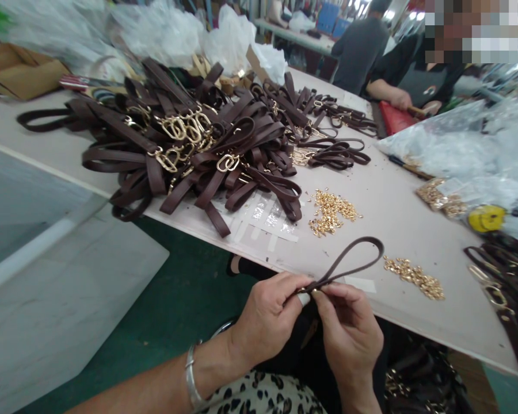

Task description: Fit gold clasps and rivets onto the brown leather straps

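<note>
A looped dark brown leather strap (358, 253) is held between my two hands, just over the table's near edge. My left hand (270, 316) pinches the strap's overlapped end, with something pale at its fingertip. Close beside it, my right hand (349, 328) is closed on the same strap, thumb and fingers near a small gold spot. The loop points away to the upper right. Past the hands lie two heaps of small gold metal fittings, one heap (332, 211) farther back and another heap (414, 278) to the right.
A large pile of brown straps with gold clasps (185, 129) covers the table's left part. More straps (501, 293) lie at the right edge, near clear plastic bags (466, 149). Across the table a person (410, 80) works over a red item (396, 119).
</note>
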{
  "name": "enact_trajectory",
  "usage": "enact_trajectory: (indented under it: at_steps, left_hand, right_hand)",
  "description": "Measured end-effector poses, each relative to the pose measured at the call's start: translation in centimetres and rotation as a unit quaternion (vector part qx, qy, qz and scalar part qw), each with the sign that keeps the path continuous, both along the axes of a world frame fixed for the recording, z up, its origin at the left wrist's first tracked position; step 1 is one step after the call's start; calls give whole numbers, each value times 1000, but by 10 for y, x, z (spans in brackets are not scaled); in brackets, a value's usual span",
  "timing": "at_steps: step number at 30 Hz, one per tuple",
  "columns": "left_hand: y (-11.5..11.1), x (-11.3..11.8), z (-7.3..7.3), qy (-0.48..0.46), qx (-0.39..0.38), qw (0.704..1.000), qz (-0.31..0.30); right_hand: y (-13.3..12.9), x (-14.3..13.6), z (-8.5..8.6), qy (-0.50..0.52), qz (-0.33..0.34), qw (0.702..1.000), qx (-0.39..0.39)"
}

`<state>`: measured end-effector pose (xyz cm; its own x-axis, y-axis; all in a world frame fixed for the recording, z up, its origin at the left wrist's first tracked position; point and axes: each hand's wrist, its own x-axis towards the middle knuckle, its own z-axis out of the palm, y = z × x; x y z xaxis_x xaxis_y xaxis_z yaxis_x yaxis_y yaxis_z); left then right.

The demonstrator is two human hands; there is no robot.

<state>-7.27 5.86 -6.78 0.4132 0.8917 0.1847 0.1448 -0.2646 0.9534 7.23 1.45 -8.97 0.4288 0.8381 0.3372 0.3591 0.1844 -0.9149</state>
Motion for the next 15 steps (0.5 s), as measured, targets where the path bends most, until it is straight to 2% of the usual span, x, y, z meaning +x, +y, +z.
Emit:
enact_trajectory:
  at_steps: [4,9,12,15]
  left_hand:
    - [-4,1,-4,41,49,998,-14]
    - [-3,2,-2,74,97,992,-22]
    - [3,3,4,67,75,995,-28]
    - [12,10,9,51,45,997,-33]
  right_hand:
    - [1,-5,0,175,-5,983,-60]
    - [2,-1,-18,293,-6,952,-89]
    - [5,10,-32,366,5,924,-109]
    - [9,16,-38,385,45,910,-147]
